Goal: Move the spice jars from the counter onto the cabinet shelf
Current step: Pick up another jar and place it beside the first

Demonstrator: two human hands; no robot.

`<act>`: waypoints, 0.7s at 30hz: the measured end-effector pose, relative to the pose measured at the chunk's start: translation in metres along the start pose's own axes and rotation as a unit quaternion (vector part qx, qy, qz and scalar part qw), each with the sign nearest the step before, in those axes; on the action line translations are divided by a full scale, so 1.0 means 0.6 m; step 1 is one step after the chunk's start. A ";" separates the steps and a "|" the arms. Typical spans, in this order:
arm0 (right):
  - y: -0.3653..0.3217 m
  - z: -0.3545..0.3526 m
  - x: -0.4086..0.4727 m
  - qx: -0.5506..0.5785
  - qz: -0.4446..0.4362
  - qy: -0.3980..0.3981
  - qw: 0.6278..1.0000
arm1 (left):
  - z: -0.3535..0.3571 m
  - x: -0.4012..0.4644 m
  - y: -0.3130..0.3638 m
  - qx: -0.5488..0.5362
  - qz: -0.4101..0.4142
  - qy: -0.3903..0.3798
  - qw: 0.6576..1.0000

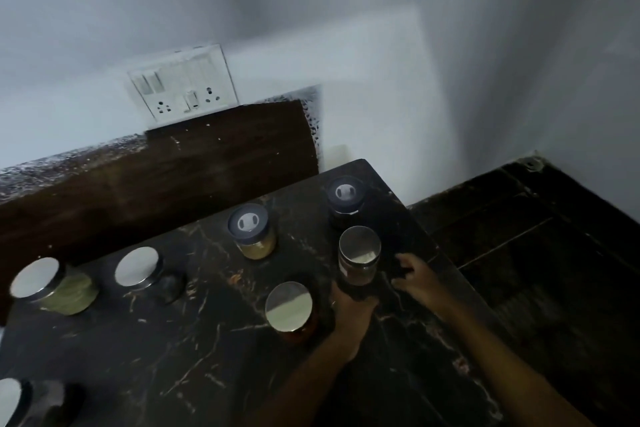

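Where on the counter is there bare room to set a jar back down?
The widest bare patch of the counter lies in front, between the silver-lidded jar and the jar at the bottom left corner. It is crowded at the right edge, where the left hand grips a jar beside the right hand.

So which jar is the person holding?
The tall jar with brown spice and a silver lid near the counter's right edge. The left hand grips its base; the other jars stand untouched.
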State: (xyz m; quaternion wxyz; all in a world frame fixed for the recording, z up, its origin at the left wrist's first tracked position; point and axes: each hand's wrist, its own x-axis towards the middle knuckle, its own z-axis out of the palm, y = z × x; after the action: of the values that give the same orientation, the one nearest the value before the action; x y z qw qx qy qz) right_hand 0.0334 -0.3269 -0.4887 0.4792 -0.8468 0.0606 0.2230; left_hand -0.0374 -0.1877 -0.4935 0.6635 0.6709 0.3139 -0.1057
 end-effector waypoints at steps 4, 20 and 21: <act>0.012 0.021 0.036 -0.001 -0.025 -0.054 0.998 | 0.011 0.036 0.008 0.015 0.038 0.037 0.998; -0.013 0.028 0.006 0.198 -0.004 -0.072 0.977 | -0.004 0.029 0.055 0.082 0.086 0.076 0.990; -0.022 0.024 -0.008 0.225 -0.008 -0.060 0.972 | -0.008 0.021 0.069 0.087 0.092 0.080 0.989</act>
State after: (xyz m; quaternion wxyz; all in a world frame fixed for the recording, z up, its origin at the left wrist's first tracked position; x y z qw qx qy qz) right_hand 0.0284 -0.3086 -0.4827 0.6619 -0.7026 0.0739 0.2505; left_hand -0.0056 -0.1762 -0.4663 0.5824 0.7583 0.2925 -0.0176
